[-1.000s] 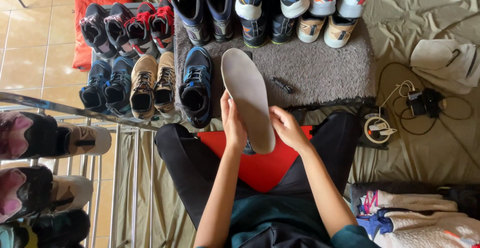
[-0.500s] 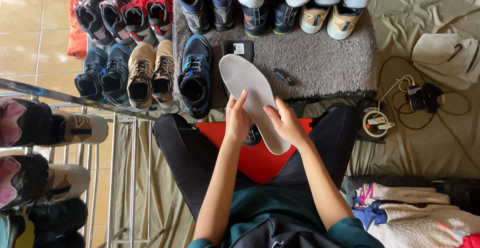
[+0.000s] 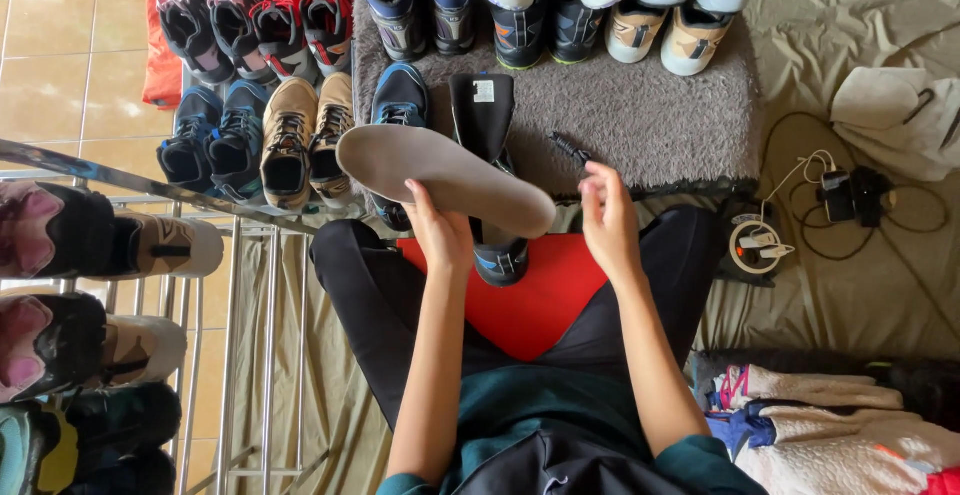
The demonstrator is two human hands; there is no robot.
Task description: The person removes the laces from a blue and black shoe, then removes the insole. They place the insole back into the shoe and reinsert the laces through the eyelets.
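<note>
Grey insole (image 3: pixel 445 177) sits pinched in my left hand (image 3: pixel 440 235) above the dark shoe (image 3: pixel 492 170) on my lap; my right hand (image 3: pixel 605 217) hovers half-open, empty. One-handed, the floppy insole could tip and slide off.

Grey insole (image 3: pixel 445 177), black shoe (image 3: pixel 487 145) with blue toe, red cloth (image 3: pixel 545 300), grey rug (image 3: pixel 640 115)

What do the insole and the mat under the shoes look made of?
Insole: seemingly foam with a smooth matte grey face; it looks thin and slightly curved in the left hand. Mat: grey pile fabric, by its fuzzy, speckled nap, like carpet or fleece.
</note>
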